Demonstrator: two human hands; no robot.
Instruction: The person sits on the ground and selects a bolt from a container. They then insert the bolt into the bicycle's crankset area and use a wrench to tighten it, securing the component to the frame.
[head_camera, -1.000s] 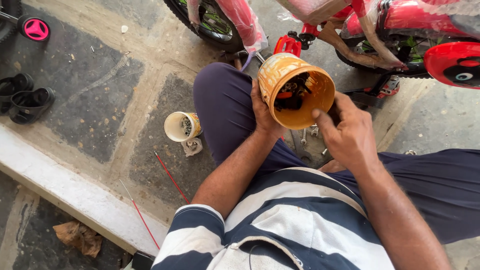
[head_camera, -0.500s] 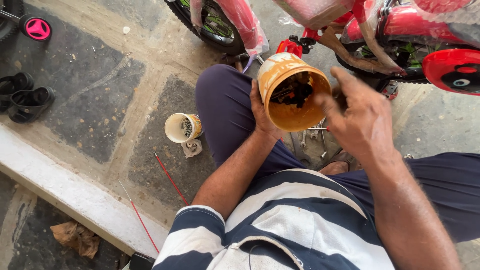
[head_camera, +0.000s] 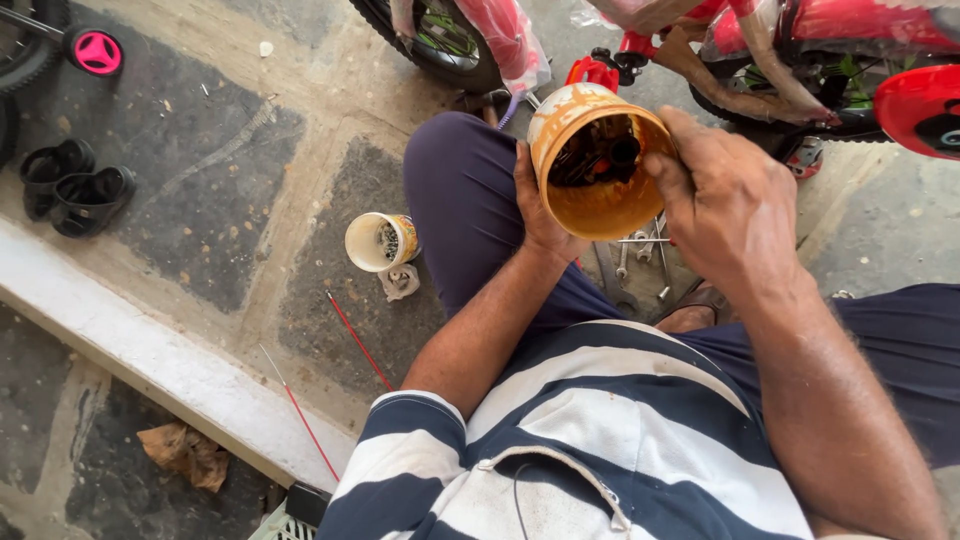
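I see the left hand wrapped around the side of the orange tub, fingers pressed to its wall, holding it tilted above the left knee with its mouth toward me. The right hand sits at the tub's rim, fingertips dipping among the dark metal parts inside; whether they pinch anything I cannot tell. Left of the tub a small white cup stands on the stone floor; beyond the tub is a red bicycle, below it some spanners.

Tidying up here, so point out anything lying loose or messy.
The orange tub in the left hand is smeared and grimy. Loose metal tools lie on the ground under it, and thin red rods are strewn on the paving near a small white cup.
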